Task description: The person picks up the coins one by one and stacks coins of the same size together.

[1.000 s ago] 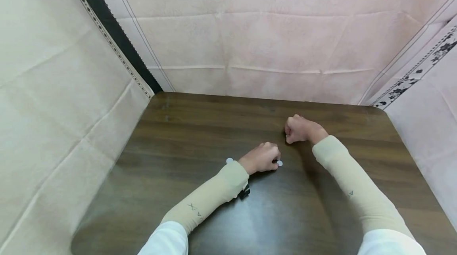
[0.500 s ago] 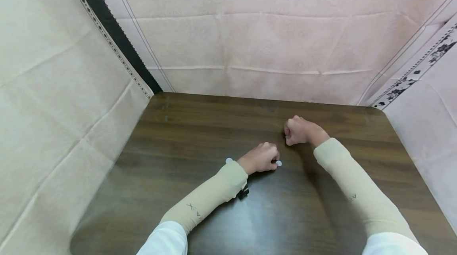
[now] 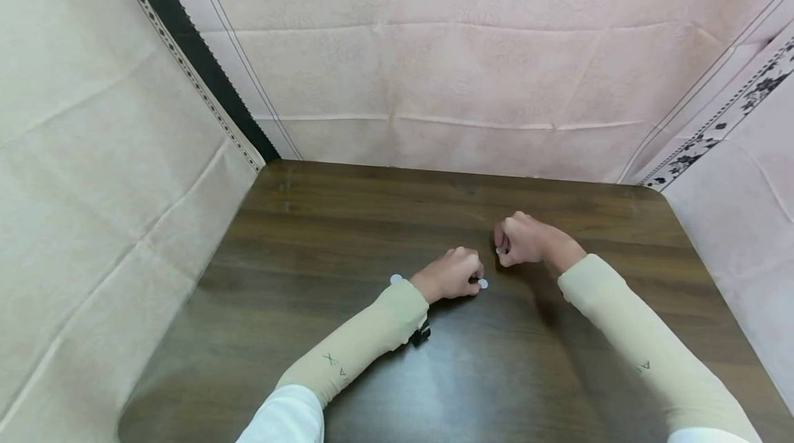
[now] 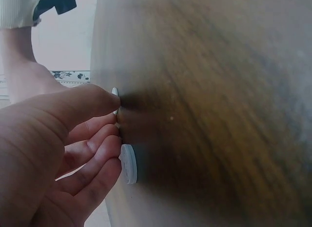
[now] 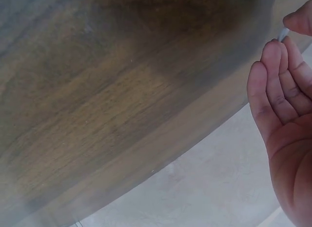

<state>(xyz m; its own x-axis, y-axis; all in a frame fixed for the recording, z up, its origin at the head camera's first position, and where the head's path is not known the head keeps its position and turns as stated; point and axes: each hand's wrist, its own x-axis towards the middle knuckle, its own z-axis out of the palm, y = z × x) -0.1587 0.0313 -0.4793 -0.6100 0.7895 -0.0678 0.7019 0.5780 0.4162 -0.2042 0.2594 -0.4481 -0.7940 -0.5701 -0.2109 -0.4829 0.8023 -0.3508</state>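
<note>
Near the table's middle, my left hand pinches a small white disc at its thumb and fingertips, low over the wood. The left wrist view shows this disc edge-on, partly behind the thumb tip. A second white disc lies left of that hand, partly covered by the sleeve; from the left wrist it appears as a thick, pale round piece beside the fingers. Farther back and right, my right hand pinches another white disc between thumb and fingertips, the rest of it hidden by them.
The brown wooden table has rounded corners. Pale cloth hangs behind it and along both sides. A black wrist camera part sticks out below my left sleeve.
My right hand has drawn back toward me and slightly to the right, and its white disc shows more plainly. The left hand stays almost still with its disc.
</note>
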